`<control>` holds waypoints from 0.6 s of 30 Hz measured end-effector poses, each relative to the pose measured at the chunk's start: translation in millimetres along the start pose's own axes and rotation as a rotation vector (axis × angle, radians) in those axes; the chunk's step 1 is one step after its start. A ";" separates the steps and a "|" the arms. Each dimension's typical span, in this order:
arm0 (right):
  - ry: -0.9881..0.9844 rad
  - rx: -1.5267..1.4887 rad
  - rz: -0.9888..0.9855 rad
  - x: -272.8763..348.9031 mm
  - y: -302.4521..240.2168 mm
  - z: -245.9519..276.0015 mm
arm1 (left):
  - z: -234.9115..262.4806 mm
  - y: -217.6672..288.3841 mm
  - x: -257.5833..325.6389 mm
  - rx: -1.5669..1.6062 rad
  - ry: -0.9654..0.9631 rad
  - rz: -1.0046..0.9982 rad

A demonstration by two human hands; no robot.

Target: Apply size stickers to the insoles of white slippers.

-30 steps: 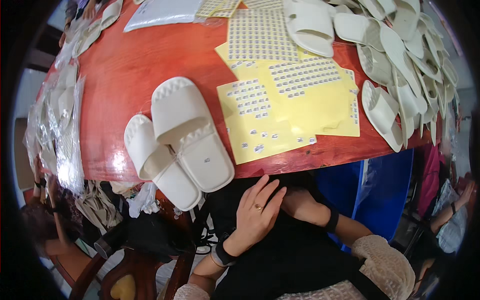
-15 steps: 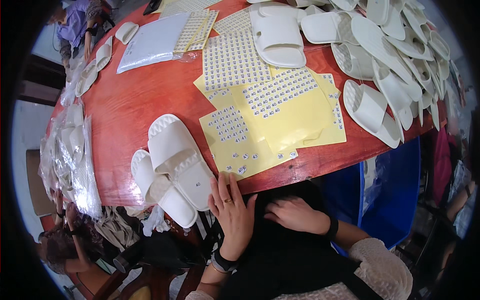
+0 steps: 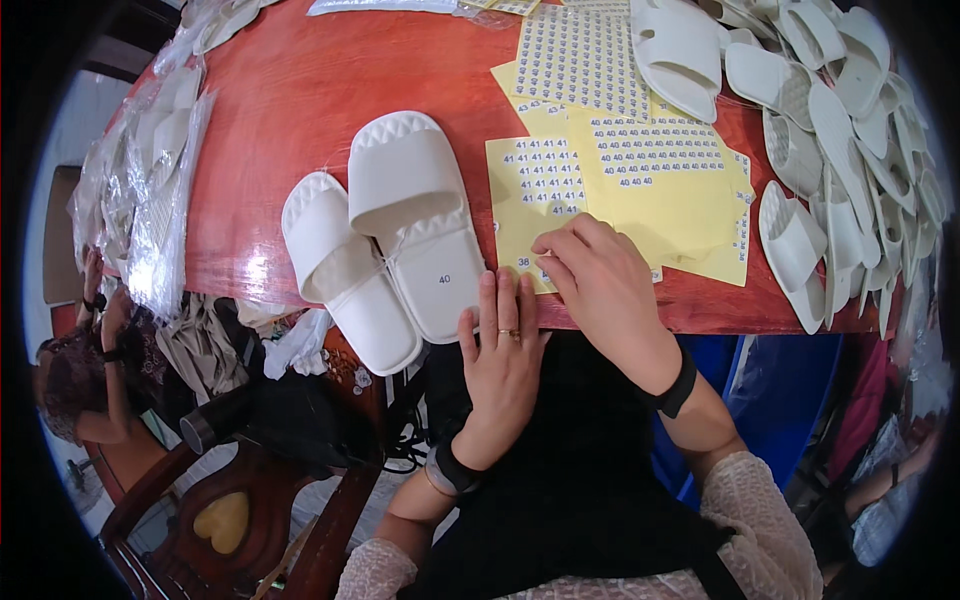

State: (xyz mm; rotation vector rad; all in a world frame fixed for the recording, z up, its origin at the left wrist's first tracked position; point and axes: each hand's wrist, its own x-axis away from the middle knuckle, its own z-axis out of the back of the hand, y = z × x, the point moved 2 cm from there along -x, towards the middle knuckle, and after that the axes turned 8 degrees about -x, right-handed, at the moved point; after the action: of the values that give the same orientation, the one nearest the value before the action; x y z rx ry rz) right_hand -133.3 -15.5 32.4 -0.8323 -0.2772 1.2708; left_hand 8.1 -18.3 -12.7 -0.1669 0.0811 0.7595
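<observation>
A pair of white slippers lies on the red table: one slipper (image 3: 412,230) has a small printed round mark near its heel, and the other slipper (image 3: 345,270) lies to its left. My left hand (image 3: 503,365) rests at the table's front edge, fingers stretched out, their tips beside the marked slipper's heel. Over the lower part of a yellow sticker sheet (image 3: 510,215) hovers or rests my right hand (image 3: 610,300), thumb and forefinger closed in a pinch. Whatever may be between those fingertips is too small to make out. More sticker sheets (image 3: 690,220) overlap to the right.
Loose white slippers (image 3: 850,150) are heaped at the right; another pair (image 3: 680,60) stands at the back. Plastic-wrapped slippers (image 3: 165,190) lie at the left edge. Below the table are a blue bin (image 3: 800,400) and a wooden chair (image 3: 260,500). Another person's arms (image 3: 110,350) show at the left.
My right hand has risen from my lap to the sticker sheet. The view has shifted, so the table things sit farther right and higher; my left hand stays by the slipper's heel.
</observation>
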 end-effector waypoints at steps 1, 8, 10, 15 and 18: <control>-0.025 0.034 -0.034 0.0 -0.5 -4.5 | -0.7 0.4 0.4 -0.019 -0.018 -0.007; -0.041 0.168 -0.049 5.3 -9.1 -18.9 | -4.5 -2.2 2.3 0.026 -0.002 -0.001; -0.043 0.215 -0.052 3.7 -10.3 -19.5 | -4.3 -2.6 2.0 0.039 0.003 0.006; -0.069 0.214 -0.085 1.1 -11.4 -20.0 | -4.2 -1.8 0.8 0.069 0.016 0.018; -0.079 0.210 -0.100 1.3 -10.6 -19.7 | -4.3 -3.0 1.7 0.111 0.023 0.025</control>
State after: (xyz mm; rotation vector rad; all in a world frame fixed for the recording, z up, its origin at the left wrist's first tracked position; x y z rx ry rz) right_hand -113.1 -22.8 25.8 -0.5828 -0.2405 1.2172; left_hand 11.3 -20.0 -16.8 -0.0694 0.1467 0.7758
